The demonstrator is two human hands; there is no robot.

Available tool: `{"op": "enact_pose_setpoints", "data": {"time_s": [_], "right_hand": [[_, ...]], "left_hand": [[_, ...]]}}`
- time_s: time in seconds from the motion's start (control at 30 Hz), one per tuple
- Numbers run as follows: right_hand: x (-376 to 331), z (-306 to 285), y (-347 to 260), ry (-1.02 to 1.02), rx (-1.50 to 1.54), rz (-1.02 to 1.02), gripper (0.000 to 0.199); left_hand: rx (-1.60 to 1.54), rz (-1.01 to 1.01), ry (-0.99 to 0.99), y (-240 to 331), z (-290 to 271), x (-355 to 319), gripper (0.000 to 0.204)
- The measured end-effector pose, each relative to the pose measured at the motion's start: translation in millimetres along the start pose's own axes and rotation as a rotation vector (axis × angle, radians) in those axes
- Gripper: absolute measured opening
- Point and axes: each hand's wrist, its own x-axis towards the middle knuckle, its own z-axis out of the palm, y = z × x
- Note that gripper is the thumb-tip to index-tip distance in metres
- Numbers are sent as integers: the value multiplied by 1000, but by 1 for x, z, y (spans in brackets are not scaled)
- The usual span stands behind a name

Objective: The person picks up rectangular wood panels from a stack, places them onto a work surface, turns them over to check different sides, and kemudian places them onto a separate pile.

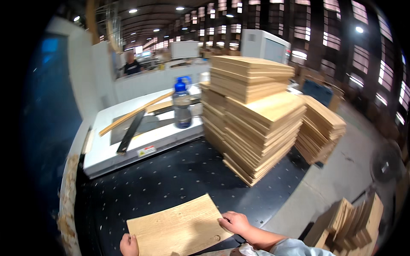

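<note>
A flat light-brown wooden board [177, 226] lies level before me, low over the black dotted table [171, 170]; whether it touches the surface I cannot tell. At its left edge my left hand [129, 245] is closed, the thumb on the upper face. My right hand [235, 222] grips the right edge, thumb on top and the other fingers partly hidden. A dark knot shows near the board's lower right corner. Beyond it rises a tall stack of similar boards [260, 128], its layers slightly uneven.
Behind the table's left part is a white machine bed [141, 151] with a blue-capped water bottle [183, 106], a wooden strip [136, 113] and a dark bar [131, 132]. More boards stand right of the stack [320, 128] and at lower right [350, 226]. A person [131, 66] is far back.
</note>
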Motion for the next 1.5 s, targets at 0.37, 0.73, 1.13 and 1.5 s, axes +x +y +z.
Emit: {"op": "enact_pose_setpoints", "data": {"time_s": [0.37, 0.73, 1.13, 1.5], "right_hand": [[1, 0, 7, -9, 50, -24, 29], [-2, 10, 6, 95, 152, -60, 26], [0, 12, 16, 107, 133, -125, 26], [4, 3, -2, 55, 94, -18, 24]], "left_hand": [[254, 586, -134, 125, -4, 11, 60], [221, 764, -172, 162, 100, 38, 51], [254, 742, -183, 172, 102, 35, 48], [251, 752, -148, 158, 97, 34, 52]]}}
